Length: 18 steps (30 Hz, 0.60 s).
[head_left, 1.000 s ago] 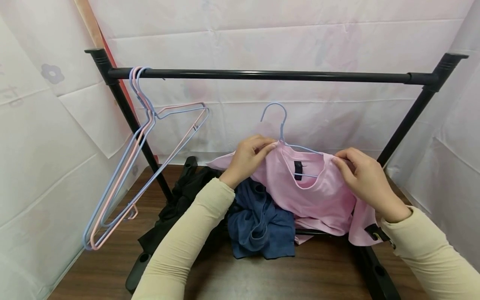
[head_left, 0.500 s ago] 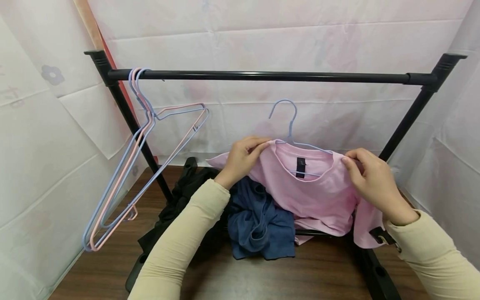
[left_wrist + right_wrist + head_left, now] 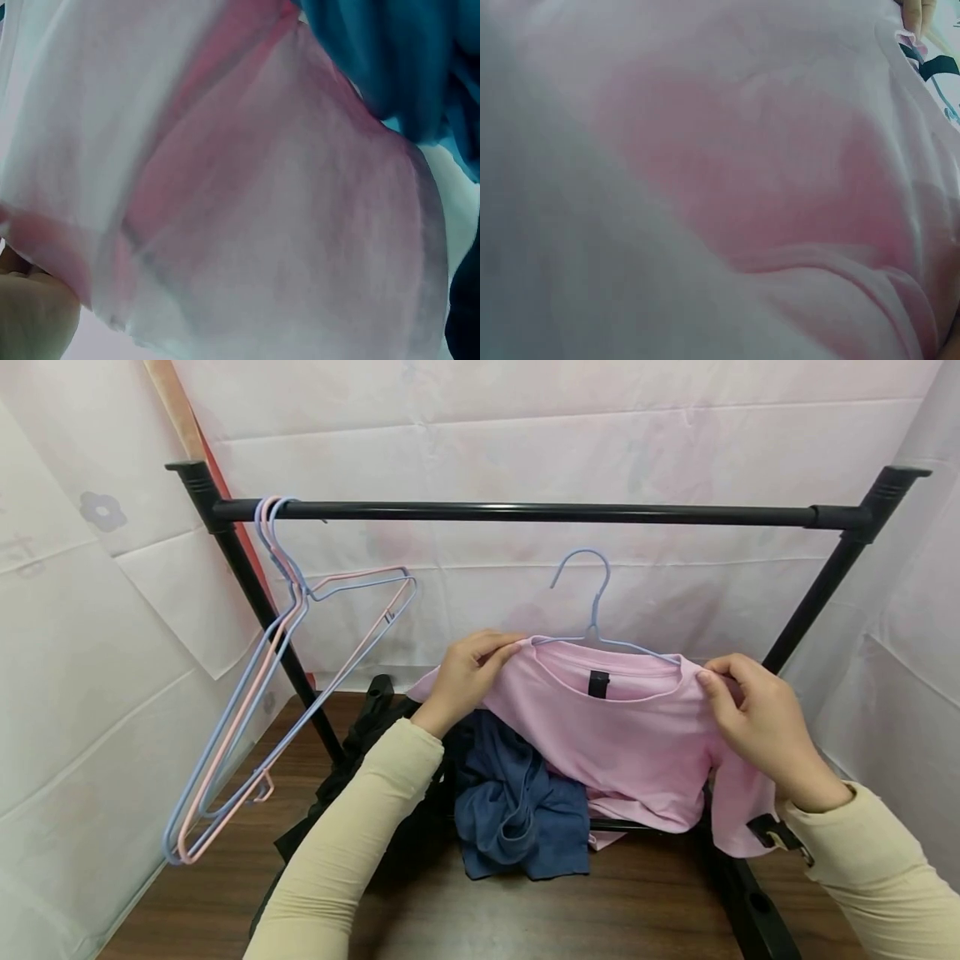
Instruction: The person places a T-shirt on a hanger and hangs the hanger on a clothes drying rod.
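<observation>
A pink T-shirt [image 3: 607,735] is held up by both hands, with a light blue hanger [image 3: 596,610] inside it. The hanger's hook and upper arms stick out of the neck opening, below the rack's bar. My left hand [image 3: 467,677] pinches the shirt at the shoulder left of the collar. At the opposite shoulder, my right hand [image 3: 765,722] pinches the fabric between thumb and fingers. Pink cloth [image 3: 285,210] fills most of the left wrist view, and the shirt [image 3: 765,150] covers the right wrist view too. The hanger's ends are hidden under the fabric.
A black rack bar [image 3: 525,512] spans the scene. Several blue and pink hangers [image 3: 288,610] hang at its left end. Blue folded cloth [image 3: 521,802] and a black garment [image 3: 345,777] lie below, over the lower frame on a brown wooden surface [image 3: 480,918].
The hands have moved apart, spreading the shirt's shoulders wider. The hanger has shifted right and slightly up, and its lower bar no longer shows in the neck opening.
</observation>
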Tool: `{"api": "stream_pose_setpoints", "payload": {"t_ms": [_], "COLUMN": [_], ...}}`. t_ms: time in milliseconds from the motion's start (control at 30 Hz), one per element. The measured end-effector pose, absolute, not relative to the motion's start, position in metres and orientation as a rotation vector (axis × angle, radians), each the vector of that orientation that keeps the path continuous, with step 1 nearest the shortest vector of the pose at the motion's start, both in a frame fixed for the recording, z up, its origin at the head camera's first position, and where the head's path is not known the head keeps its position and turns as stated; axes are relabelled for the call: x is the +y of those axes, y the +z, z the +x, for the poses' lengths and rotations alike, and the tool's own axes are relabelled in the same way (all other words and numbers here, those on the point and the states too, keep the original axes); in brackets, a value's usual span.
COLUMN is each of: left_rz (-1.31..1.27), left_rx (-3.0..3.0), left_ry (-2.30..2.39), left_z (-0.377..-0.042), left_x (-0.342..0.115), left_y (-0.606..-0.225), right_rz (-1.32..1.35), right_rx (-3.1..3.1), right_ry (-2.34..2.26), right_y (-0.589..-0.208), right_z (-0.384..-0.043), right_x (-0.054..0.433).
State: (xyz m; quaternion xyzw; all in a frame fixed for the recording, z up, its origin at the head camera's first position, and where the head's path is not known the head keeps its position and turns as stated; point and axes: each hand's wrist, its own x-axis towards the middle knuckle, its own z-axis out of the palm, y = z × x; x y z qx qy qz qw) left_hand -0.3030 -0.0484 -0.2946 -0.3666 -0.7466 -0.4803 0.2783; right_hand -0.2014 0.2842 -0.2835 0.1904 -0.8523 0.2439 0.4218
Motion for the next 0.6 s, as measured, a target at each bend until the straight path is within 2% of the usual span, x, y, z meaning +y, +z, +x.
{"api": "stream_pose_setpoints", "payload": {"t_ms": [600], "left_rz": [-0.949], "left_rx": [-2.056], "left_ry": [-1.207], "left_z": [-0.305], "left_x": [-0.062], "left_y": [-0.297], "right_rz": [0.552], "right_rx": [-2.127], "right_ry": [0.631], "right_y": [-0.273], "right_z": [-0.199], "right_x": [0.279]}}
